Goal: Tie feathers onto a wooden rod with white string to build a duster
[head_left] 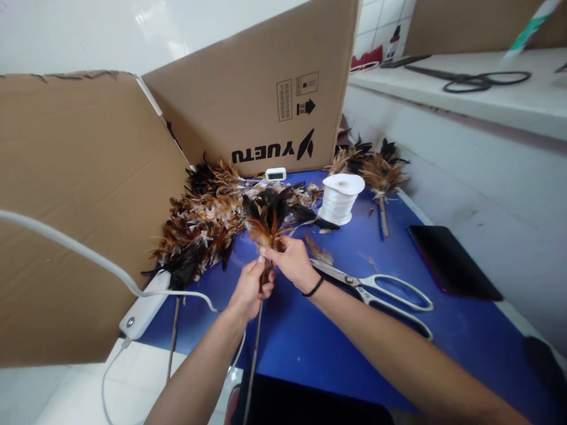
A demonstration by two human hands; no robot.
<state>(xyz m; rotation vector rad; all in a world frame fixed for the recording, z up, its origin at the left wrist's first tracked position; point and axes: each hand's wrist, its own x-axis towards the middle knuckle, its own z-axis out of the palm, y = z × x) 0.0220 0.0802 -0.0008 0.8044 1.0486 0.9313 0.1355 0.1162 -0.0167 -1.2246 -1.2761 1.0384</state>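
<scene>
My left hand (250, 289) is closed around a thin stick (254, 354), fingers curled in just below the bunch of feathers (268, 206) at its top. My right hand (292, 260) comes in from four o'clock, thumb and fingers held narrow, pinching the base of those feathers (a black band (313, 287) sits on that wrist). The bunch fans out towards twelve o'clock from my grip, and the stick drops to about half past six, over the blue table (305, 345).

A big heap of brown and black feathers (201, 221) lies at ten o'clock. Near one o'clock stands a spool of white ribbon (339, 206), with a loose strand (306, 223) leading towards my right hand. Open scissors (357, 283) lie at three o'clock, near that wrist, and a dark tablet (452, 260) lies farther out the same way. At twelve o'clock, beyond the bunch, a small white clock (275, 174) stands before the brown cardboard (208, 94)
</scene>
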